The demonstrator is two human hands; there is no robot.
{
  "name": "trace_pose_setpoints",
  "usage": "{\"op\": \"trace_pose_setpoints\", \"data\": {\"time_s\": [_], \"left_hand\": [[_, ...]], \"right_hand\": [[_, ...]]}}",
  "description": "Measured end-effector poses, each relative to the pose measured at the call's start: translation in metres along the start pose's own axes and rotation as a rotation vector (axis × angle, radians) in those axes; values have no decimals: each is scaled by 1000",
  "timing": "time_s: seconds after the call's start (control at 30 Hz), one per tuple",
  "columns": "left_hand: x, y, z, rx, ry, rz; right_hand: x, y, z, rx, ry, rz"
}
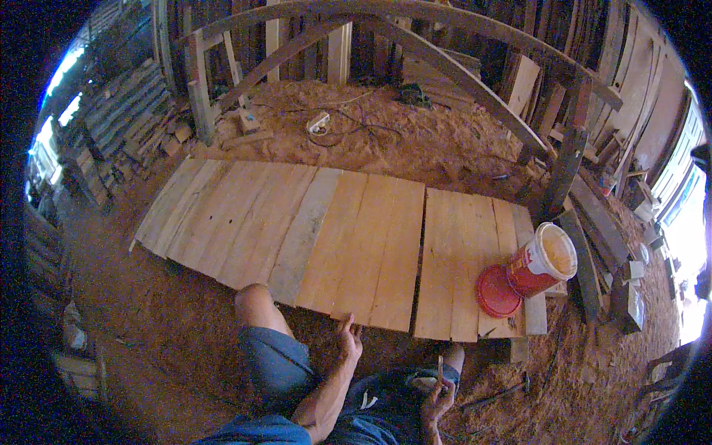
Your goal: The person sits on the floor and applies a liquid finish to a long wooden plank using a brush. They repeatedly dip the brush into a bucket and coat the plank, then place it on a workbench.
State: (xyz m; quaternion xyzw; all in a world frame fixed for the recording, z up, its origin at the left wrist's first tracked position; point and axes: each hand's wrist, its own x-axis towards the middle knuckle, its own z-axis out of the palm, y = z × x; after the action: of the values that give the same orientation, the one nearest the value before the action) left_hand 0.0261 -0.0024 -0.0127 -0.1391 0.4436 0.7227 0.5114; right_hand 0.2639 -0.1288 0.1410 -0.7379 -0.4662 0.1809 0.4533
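Wooden boards [371,245] lie side by side in front of me, forming a wide panel. My left hand [351,340] is at the panel's near edge, its fingers loosely stretched toward the wood with nothing visible in them. Close to my right knee, my right hand [439,400] is closed around a thin, light-brown tool [441,365] that points upward; its exact kind is unclear. A red and white bucket [528,268] with yellowish stuff inside stands on the panel's right end. Beside it is a round red lid [498,291]. A small dark pointed tool [487,333] lies near the front edge.
A wooden frame with diagonal braces [467,81] rises behind the panel. On the reddish dirt floor lie a cable and a white socket block [319,124]. Timber offcuts [593,230] are piled at right, corrugated sheets [126,104] at left. A hammer-like tool [500,393] lies beside my right hand.
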Motion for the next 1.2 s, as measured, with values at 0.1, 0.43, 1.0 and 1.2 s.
{"op": "trace_pose_setpoints", "data": {"time_s": [0.1,0.43,1.0,1.2], "left_hand": [[5,-4,-6,-11,-8,16],[9,-5,-8,-1,-64,30],[-21,-14,3,-53,-128,-179],[-34,-39,24,90,-200,-260]], "right_hand": [[0,-2,0,2,-1,9],[-2,17,7,123,-16,29],[0,27,11,168,14,32],[-3,36,11,103,9,9]]}}
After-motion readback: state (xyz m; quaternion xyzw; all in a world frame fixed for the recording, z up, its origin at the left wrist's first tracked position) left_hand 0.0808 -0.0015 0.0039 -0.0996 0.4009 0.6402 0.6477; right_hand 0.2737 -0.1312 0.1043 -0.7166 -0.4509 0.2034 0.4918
